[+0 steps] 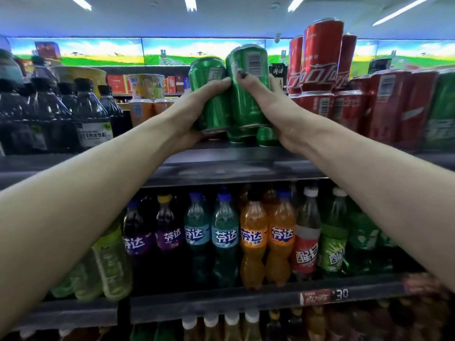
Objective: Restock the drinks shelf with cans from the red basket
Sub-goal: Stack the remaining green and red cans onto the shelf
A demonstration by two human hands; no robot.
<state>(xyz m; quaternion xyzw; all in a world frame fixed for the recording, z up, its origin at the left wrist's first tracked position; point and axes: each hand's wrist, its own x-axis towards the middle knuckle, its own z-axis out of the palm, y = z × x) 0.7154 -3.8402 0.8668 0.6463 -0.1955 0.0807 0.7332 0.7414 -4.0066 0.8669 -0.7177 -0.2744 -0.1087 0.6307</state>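
I hold two green cans side by side, touching, tilted slightly back: the left can [211, 94] lower, the right can [248, 84] higher, barcode facing me, above more green cans [264, 137] on the drinks shelf [221, 166].

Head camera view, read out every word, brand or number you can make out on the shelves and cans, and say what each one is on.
"芬达": labels of the purple bottles, blue bottles and orange bottles.
"30": price strip on the lower shelf edge.
"可口可乐", stretched by the lens: stacked red cans.
Blurred or partly hidden: red bottle label, green bottle label, dark bottle's white label, barcode on the right hand's green can, lettering on the left hand's green can.
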